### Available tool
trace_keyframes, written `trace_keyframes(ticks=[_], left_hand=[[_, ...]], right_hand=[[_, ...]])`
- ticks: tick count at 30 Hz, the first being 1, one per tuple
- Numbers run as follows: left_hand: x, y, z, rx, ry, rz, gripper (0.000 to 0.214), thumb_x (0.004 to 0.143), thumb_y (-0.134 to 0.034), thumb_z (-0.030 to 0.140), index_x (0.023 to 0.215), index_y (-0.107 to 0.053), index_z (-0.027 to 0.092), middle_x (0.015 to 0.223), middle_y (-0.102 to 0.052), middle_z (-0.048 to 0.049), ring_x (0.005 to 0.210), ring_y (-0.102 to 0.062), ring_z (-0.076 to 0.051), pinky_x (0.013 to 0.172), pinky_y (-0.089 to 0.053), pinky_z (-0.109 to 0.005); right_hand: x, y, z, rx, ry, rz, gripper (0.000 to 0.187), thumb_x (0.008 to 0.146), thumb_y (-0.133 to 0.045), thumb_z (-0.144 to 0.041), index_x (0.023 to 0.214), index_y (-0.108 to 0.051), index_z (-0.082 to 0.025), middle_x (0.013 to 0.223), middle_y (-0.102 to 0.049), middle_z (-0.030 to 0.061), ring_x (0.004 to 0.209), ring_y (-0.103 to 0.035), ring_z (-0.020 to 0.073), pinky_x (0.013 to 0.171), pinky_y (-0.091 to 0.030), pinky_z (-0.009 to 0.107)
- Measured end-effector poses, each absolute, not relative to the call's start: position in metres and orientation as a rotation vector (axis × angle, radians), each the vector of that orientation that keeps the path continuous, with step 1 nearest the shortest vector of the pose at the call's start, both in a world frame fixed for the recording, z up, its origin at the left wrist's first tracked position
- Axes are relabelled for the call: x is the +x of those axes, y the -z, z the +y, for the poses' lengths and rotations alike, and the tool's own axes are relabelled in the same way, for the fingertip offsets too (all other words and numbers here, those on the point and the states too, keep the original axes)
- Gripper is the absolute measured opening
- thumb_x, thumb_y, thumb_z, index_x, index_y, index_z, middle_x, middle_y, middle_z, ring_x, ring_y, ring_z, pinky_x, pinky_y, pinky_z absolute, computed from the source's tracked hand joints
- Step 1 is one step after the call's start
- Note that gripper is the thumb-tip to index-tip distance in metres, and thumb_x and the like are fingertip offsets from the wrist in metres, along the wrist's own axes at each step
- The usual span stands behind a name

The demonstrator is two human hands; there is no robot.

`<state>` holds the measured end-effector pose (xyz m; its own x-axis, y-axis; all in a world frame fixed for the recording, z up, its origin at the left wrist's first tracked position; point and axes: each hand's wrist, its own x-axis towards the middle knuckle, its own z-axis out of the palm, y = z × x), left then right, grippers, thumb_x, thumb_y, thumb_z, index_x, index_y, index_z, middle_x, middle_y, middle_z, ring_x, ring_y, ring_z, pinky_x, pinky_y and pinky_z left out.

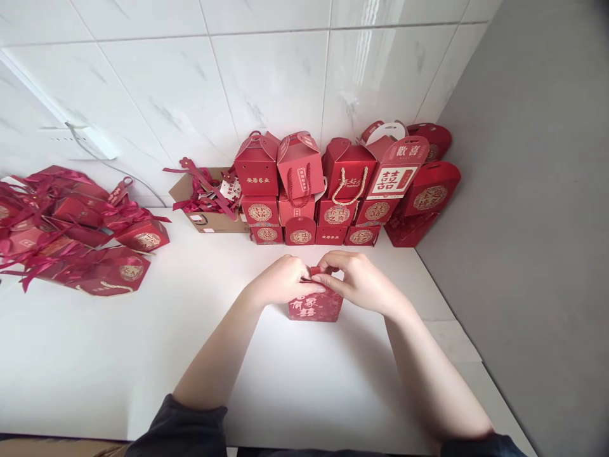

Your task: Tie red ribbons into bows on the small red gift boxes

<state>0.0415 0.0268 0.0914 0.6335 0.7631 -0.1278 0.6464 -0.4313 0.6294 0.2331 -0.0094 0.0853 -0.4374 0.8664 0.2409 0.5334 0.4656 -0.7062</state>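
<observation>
A small red gift box (314,308) with white characters on its front stands on the white table (118,355) just in front of me. My left hand (280,280) and my right hand (358,280) both rest on its top, fingers curled and pinching the red top flaps from either side. The fingertips meet over the middle of the box, and the top of the box is mostly hidden under them.
A stack of finished red gift boxes (333,190) lines the tiled wall behind. A cardboard carton (209,212) with red strips sits to their left. Flat red boxes with ribbons (80,235) are piled at far left. A grey wall (537,222) closes the right side.
</observation>
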Motion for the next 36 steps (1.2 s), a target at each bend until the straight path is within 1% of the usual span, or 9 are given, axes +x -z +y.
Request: trace_keyframes(ticks=[5,10,15,20,22,23,26,30,36], left_hand=[[0.041,-0.092,0.029,2.277,-0.228,1.07,0.043,0.076,-0.055,0.026,0.049,-0.023,0.019,0.05,-0.019,0.0052,0.049,-0.021,-0.008,0.048,-0.015,-0.027],[0.028,-0.097,0.034,2.257,-0.149,1.076,0.031,0.074,-0.06,0.03,0.053,-0.042,0.017,0.052,-0.034,0.0047,0.051,-0.03,-0.009,0.049,-0.021,-0.026],[0.008,-0.107,0.04,2.238,-0.1,1.124,0.023,0.078,-0.059,0.032,0.061,-0.062,0.017,0.056,-0.049,0.0026,0.054,-0.038,-0.011,0.051,-0.026,-0.026],[-0.007,-0.106,0.042,2.184,-0.157,1.286,0.023,0.077,-0.062,0.037,0.066,-0.066,0.017,0.062,-0.06,0.0008,0.056,-0.05,-0.013,0.052,-0.034,-0.026],[-0.011,-0.094,0.042,2.109,-0.179,1.301,0.02,0.074,-0.066,0.037,0.072,-0.068,0.018,0.067,-0.064,-0.0002,0.059,-0.056,-0.015,0.054,-0.039,-0.027],[-0.014,-0.085,0.043,2.048,-0.209,1.27,0.02,0.072,-0.068,0.036,0.081,-0.07,0.018,0.074,-0.068,-0.0011,0.065,-0.061,-0.017,0.058,-0.044,-0.027],[-0.022,-0.049,0.041,1.843,-0.327,1.113,0.048,0.069,-0.073,0.034,0.115,-0.065,0.022,0.109,-0.072,-0.0041,0.094,-0.068,-0.023,0.078,-0.054,-0.031],[-0.036,-0.002,0.026,1.774,-0.499,1.15,0.064,0.062,-0.081,0.034,0.121,-0.062,0.02,0.122,-0.068,-0.0085,0.114,-0.063,-0.029,0.098,-0.05,-0.04],[-0.066,0.018,0.003,1.782,-0.694,1.362,0.066,0.066,-0.079,0.042,0.125,-0.06,0.019,0.126,-0.067,-0.0112,0.117,-0.062,-0.032,0.102,-0.049,-0.044]], right_hand=[[0.23,-0.084,-0.008,-1.173,-0.623,-2.118,0.012,0.092,-0.058,-0.024,0.081,-0.061,-0.02,0.079,-0.065,-0.0001,0.068,-0.055,0.0123,0.058,-0.038,0.023],[0.232,-0.09,-0.01,-1.145,-0.657,-2.051,0.023,0.097,-0.051,-0.029,0.079,-0.062,-0.019,0.078,-0.065,0.0,0.067,-0.054,0.0112,0.059,-0.04,0.023],[0.236,-0.094,-0.011,-1.175,-0.667,-1.995,0.029,0.1,-0.045,-0.035,0.085,-0.066,-0.02,0.081,-0.066,0.0016,0.07,-0.054,0.0125,0.057,-0.039,0.023],[0.24,-0.096,-0.012,-1.172,-0.647,-2.008,0.025,0.098,-0.049,-0.034,0.083,-0.063,-0.02,0.079,-0.065,0.0003,0.067,-0.052,0.0117,0.058,-0.039,0.023],[0.241,-0.098,-0.012,-1.176,-0.634,-2.016,0.025,0.098,-0.049,-0.033,0.082,-0.063,-0.02,0.078,-0.065,0.0,0.067,-0.052,0.0115,0.058,-0.039,0.022],[0.242,-0.099,-0.013,-1.178,-0.63,-2.018,0.025,0.098,-0.049,-0.032,0.082,-0.063,-0.02,0.078,-0.065,0.0,0.067,-0.052,0.0115,0.058,-0.039,0.022],[0.244,-0.101,-0.014,-1.179,-0.618,-2.018,0.025,0.098,-0.05,-0.033,0.081,-0.063,-0.02,0.077,-0.064,0.0,0.066,-0.052,0.0116,0.057,-0.039,0.023],[0.244,-0.101,-0.016,-1.17,-0.634,-2.037,0.026,0.098,-0.049,-0.034,0.082,-0.063,-0.02,0.075,-0.063,-0.0003,0.067,-0.052,0.0122,0.057,-0.038,0.023],[0.234,-0.098,-0.023,-1.124,-0.672,-2.117,0.025,0.099,-0.047,-0.031,0.084,-0.063,-0.02,0.082,-0.065,0.0012,0.071,-0.056,0.0133,0.063,-0.041,0.024]])
